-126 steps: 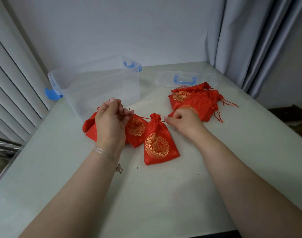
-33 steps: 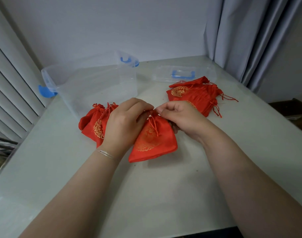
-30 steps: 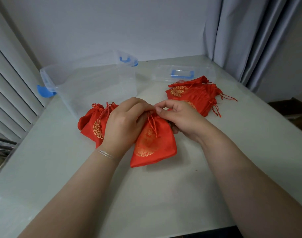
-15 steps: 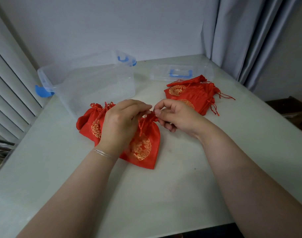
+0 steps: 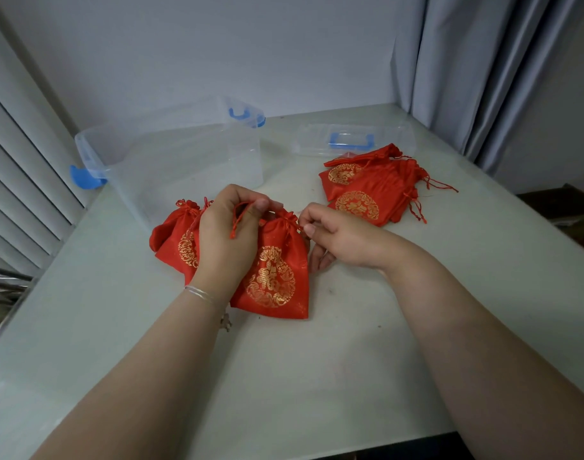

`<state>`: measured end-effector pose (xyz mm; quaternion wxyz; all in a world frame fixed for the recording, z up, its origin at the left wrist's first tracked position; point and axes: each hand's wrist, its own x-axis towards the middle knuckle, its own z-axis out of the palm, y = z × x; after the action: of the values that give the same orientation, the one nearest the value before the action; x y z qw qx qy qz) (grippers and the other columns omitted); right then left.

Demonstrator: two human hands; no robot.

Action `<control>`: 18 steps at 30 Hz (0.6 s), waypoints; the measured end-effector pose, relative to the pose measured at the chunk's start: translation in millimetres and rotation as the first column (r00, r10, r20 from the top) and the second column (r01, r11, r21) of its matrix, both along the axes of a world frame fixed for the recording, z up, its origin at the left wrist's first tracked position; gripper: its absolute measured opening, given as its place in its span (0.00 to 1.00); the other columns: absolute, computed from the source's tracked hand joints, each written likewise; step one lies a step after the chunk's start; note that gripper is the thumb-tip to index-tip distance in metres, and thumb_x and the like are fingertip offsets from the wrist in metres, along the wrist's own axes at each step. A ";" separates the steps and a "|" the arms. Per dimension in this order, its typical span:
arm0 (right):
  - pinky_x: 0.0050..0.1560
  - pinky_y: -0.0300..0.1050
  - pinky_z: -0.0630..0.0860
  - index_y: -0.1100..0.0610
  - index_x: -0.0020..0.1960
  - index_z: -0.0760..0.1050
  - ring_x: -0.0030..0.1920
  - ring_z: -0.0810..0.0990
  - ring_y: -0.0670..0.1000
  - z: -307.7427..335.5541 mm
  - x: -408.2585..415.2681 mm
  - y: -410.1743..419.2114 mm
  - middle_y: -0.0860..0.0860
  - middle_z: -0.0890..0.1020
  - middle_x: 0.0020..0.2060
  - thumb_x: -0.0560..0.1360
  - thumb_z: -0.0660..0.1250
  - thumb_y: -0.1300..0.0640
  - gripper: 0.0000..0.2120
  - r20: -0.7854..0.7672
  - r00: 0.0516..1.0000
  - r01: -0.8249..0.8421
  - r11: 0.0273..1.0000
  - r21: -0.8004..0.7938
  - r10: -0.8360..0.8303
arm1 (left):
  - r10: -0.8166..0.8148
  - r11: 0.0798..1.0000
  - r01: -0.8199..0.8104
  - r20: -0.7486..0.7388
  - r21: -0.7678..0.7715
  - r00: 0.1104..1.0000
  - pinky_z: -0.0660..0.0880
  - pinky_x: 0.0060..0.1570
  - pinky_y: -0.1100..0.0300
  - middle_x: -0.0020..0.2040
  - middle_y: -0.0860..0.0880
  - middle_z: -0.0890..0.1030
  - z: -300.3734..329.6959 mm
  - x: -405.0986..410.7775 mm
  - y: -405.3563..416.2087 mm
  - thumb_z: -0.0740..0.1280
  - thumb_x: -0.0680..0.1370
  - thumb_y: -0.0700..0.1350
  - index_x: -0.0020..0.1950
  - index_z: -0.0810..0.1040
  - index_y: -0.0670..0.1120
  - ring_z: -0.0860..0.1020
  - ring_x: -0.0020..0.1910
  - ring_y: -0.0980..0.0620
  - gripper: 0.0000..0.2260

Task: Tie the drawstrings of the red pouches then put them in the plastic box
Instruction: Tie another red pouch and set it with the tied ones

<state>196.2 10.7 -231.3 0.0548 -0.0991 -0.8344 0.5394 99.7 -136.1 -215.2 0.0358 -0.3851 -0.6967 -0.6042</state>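
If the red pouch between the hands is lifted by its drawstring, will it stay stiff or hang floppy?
Probably floppy: the pouch is thin wrinkled cloth lying flat on the table. Likely light, since it looks empty. The left hand already pinches its drawstring.

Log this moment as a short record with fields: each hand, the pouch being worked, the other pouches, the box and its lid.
left hand: pinches a red drawstring at the pouch's gathered neck
right hand: pinches the drawstring on the neck's other side
pouch in work: lies flat on the table, neck cinched, gold emblem up
pouches at left: beside the box, necks gathered, partly behind the left hand
pile at right: flat pouches stacked, strings loose
plastic box: clear, open, no pouch inside
lid: lying on the table behind the pile
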 end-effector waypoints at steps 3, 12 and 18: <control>0.34 0.41 0.78 0.51 0.44 0.65 0.34 0.81 0.51 2.0 0.9 0.6 0.50 0.74 0.39 0.83 0.51 0.58 0.10 0.035 0.999 -0.019 1.000 -0.023 0.020 | -0.025 0.999 0.024 0.037 0.025 0.999 0.78 0.48 0.58 0.40 0.51 0.84 -0.5 2.8 0.2 0.64 0.79 0.38 0.43 0.76 0.45 0.82 0.43 0.55 0.05; 0.32 0.45 0.76 0.55 0.42 0.65 0.29 0.78 0.51 3.4 -2.2 -2.0 0.53 0.73 0.36 0.81 0.51 0.61 0.10 0.097 0.990 0.116 0.980 -0.161 -0.101 | -0.260 0.950 0.272 0.095 -0.153 0.961 0.73 0.44 0.69 0.37 0.49 0.81 5.3 0.6 2.2 0.66 0.78 0.38 0.46 0.78 0.43 0.79 0.39 0.60 0.02; 0.35 0.48 0.74 0.52 0.42 0.66 0.29 0.73 0.48 -2.4 -8.5 -8.9 0.49 0.73 0.32 0.81 0.54 0.55 0.09 -0.038 0.982 0.188 0.965 0.181 -0.184 | -0.135 0.967 0.188 0.277 -0.174 0.951 0.73 0.37 0.70 0.33 0.47 0.80 -3.6 -5.0 7.1 0.70 0.75 0.39 0.49 0.74 0.42 0.78 0.32 0.62 0.07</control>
<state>187.7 1.8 -233.7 0.1229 -0.1659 -0.8671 0.4534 94.7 -129.1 -218.7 -0.1453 -0.3590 -0.7179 -0.5785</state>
